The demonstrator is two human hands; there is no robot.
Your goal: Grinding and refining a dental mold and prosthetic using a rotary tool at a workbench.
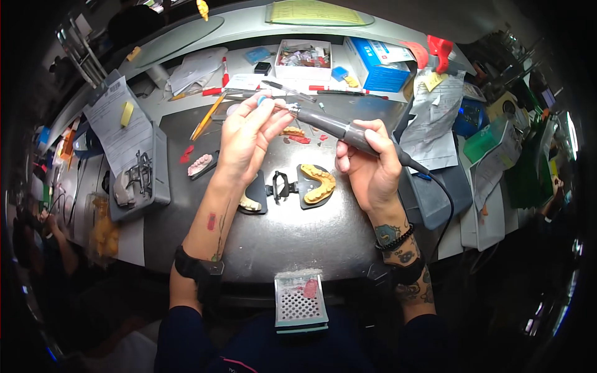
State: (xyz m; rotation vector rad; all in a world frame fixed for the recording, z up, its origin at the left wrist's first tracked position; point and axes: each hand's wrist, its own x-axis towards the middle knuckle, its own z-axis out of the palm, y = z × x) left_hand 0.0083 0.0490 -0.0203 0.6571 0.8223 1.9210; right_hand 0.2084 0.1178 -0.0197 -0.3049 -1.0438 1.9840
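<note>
left hand: the hand [247,133] is raised over the worktop [267,252], toward its far edge; thumb and forefinger pinch a small piece [262,100], smooth and blue where it shows, its full shape hidden by the fingers.
right hand: the hand [376,168] has its thumb laid along the barrel of a handpiece [336,127], the fingers curled beneath.
handpiece: dark grey, a smooth tapering cylinder with a metallic nose, held clear of the worktop, tilted so that its tip meets the left fingertips; whether it touches the small piece i cannot tell.
cable: a thin black cable [448,198] loops from its rear toward the worktop's right edge.
yellow arch: a matte, horseshoe-shaped cast [324,189] sits on a dark, flat plate [309,184] near the middle of the worktop.
hinge: a black openwork hinge [282,186] lies left of that plate, beside a pale cast [250,203] partly covered by the left forearm.
left side: a pink and whitish model [200,163] with tooth-like bumps lies toward the worktop's left edge, near ragged red scraps [187,154].
near edge: a metal tray [301,306], pierced with round holes, juts out at the middle, dusty, with a flat pink scrap [310,288] on it.
far edge: a slim yellow pencil [207,116] slants near the left corner.
</note>
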